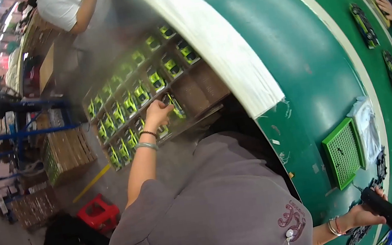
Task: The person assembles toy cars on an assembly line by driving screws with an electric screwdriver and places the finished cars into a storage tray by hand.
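Observation:
My left hand [158, 114] reaches out over a divided cardboard tray [196, 91]. Its fingers are closed on a lime-green and black toy car [174, 106] lying in the near row. Several similar toy cars [141, 93] stand in rows in the tray's other compartments. Over the green workbench, my right hand [364, 215] is wrapped round a black electric screwdriver [382, 207], whose thin bit points toward a green perforated tray [333, 165]. Small dark bits, probably screws, lie in that tray.
A clear plastic bag [369, 132] lies beside the green tray. White sheeting [224, 42] covers the bench's left edge. Several dark toy car chassis [364, 26] rest on the green belt, near a co-worker's hands [384, 5]. A red stool [99, 212] and stacked cardboard [71, 154] stand on the left.

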Tool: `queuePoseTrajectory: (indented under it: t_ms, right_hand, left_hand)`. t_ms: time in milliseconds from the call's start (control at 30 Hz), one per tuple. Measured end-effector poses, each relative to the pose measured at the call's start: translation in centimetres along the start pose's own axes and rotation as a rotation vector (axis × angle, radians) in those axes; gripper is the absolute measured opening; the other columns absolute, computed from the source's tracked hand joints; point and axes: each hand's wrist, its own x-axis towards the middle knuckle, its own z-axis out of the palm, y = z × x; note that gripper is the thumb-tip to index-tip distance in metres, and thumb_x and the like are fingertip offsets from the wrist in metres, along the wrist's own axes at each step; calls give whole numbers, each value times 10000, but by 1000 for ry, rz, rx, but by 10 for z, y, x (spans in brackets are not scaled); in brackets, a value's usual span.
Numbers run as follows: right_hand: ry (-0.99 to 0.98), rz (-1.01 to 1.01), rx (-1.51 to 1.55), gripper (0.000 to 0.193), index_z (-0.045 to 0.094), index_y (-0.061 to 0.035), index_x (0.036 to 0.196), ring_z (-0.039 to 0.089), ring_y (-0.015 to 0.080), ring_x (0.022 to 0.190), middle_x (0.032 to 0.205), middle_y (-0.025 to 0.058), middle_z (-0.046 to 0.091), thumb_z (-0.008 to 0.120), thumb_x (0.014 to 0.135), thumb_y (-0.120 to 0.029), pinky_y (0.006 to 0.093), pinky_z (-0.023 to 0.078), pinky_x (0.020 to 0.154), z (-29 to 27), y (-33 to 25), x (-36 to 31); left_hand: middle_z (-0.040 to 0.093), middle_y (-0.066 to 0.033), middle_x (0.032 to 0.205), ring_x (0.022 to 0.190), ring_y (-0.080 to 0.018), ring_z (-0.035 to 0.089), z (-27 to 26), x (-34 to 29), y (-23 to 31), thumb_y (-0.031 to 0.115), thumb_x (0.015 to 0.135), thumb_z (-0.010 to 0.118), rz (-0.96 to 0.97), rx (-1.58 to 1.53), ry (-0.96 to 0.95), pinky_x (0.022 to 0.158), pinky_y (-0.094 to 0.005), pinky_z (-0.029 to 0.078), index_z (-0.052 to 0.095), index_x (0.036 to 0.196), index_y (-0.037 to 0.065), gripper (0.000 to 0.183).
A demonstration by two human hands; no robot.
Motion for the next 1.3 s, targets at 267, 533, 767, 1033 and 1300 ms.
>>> queuePoseTrajectory:
  t_ms: [267,533,767,1033,1300]
  right_hand:
    - [-59,-6,170,811,494,15,1033,531,218,799,827,127,556,405,752,-740,348,431,773,3,12,-13]
    - [-77,-36,109,786,455,-16,999,497,196,732,798,95,494,460,712,-748,337,432,715,28,5,-21]
    - [-137,-44,85,844,425,-36,925,506,167,636,721,62,483,450,619,-822,310,435,670,32,3,-28]
    - [-180,34,139,691,464,-19,924,515,136,638,707,55,512,532,724,-677,268,426,606,30,0,-32]
    - [-173,38,113,434,455,-57,875,499,159,598,669,51,491,405,837,-486,280,420,628,29,-2,-27]
  left_hand:
    - [606,-146,651,633,-239,593,-53,-8,98,327,843,546,528,569,-302,616,-351,460,628,725,-20,376]
    - [611,-139,887,841,-284,581,19,-118,393,106,786,627,1658,264,-385,767,-327,449,578,915,-14,184]
    - [488,-129,1198,1132,-325,433,185,-133,554,91,693,665,2207,474,-174,948,-400,387,428,1201,77,561]
    - [521,-153,1159,1132,-330,453,240,-131,598,55,610,713,1972,894,-136,965,-402,384,383,1258,108,728]
    - [583,-160,939,892,-312,577,219,-141,568,119,597,767,1992,531,-462,809,-370,456,383,1231,62,744]
